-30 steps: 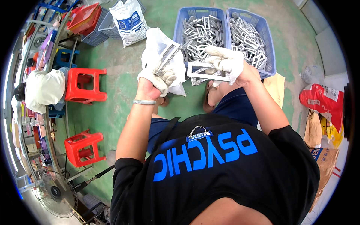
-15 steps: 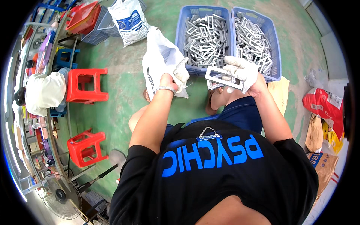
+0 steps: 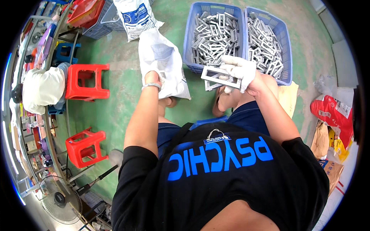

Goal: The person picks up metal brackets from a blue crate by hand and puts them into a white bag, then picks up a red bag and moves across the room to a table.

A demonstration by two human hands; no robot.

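With the grip of the right hand [image 3: 239, 72] closed, holds pale grey frames [image 3: 219, 82], at least two overlapping, by the end nearer the palm, with white-gloved fingers partly curled and the free ends pointing left. Looks down on a green floor [image 3: 119, 82], with laden shelving [image 3: 30, 129] along the left and a person in a pale top [image 3: 44, 90] beside it. Faces two blue crates [image 3: 186, 44], set side by side beyond the right hand and heaped with similar loose frames [image 3: 216, 38]. To the left of these, has a white sack [image 3: 176, 79] with its mouth open, just in front of a fuller, blue-printed sack [image 3: 135, 18]. Reaches into that open mouth with the left hand [image 3: 159, 76], also gloved and partly hidden; cannot make out the closing of that grip, nor anything held in it. Farther left, shows two red stools [image 3: 72, 86], well apart from both hands, and a round fan [image 3: 59, 200] in the lower corner. Wears a pale bracelet [image 3: 151, 85] on the left wrist.
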